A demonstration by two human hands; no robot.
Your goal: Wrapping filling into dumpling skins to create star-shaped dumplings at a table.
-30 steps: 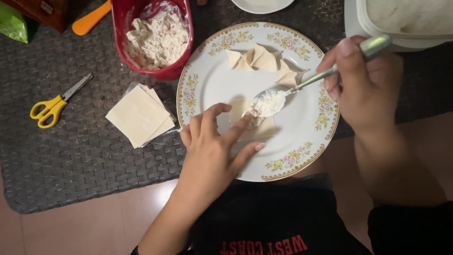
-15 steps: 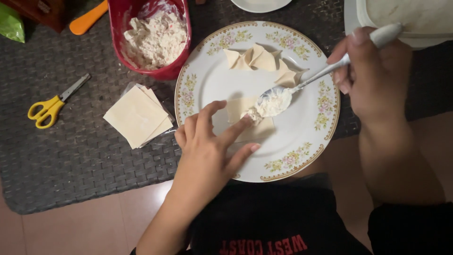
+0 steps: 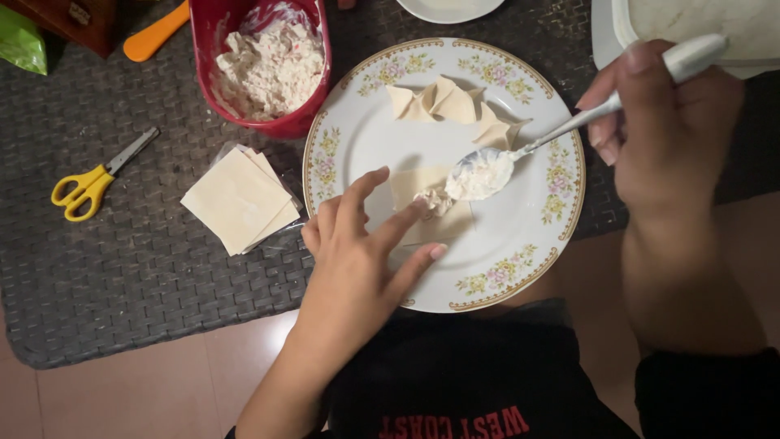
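Note:
A flower-rimmed white plate (image 3: 520,244) carries a flat square wrapper (image 3: 443,226) with a dab of creamy filling (image 3: 435,200) on it. My left hand (image 3: 357,252) rests over the plate's near left side, fingers spread, its index fingertip touching the filling. My right hand (image 3: 662,122) grips a metal spoon (image 3: 552,138) whose bowl, still coated with filling, hovers just right of the dab. Three folded dumplings (image 3: 451,102) lie at the plate's far side.
A stack of square wrappers (image 3: 238,197) lies left of the plate on a dark woven mat (image 3: 122,276). A red bowl of filling (image 3: 264,57) stands behind it. Yellow-handled scissors (image 3: 85,185) lie far left. A white tub (image 3: 699,24) sits at the top right.
The spoon has drawn back to the right and away from the wrapper, leaving a dab of filling under my left index finger. My left hand has stayed nearly still.

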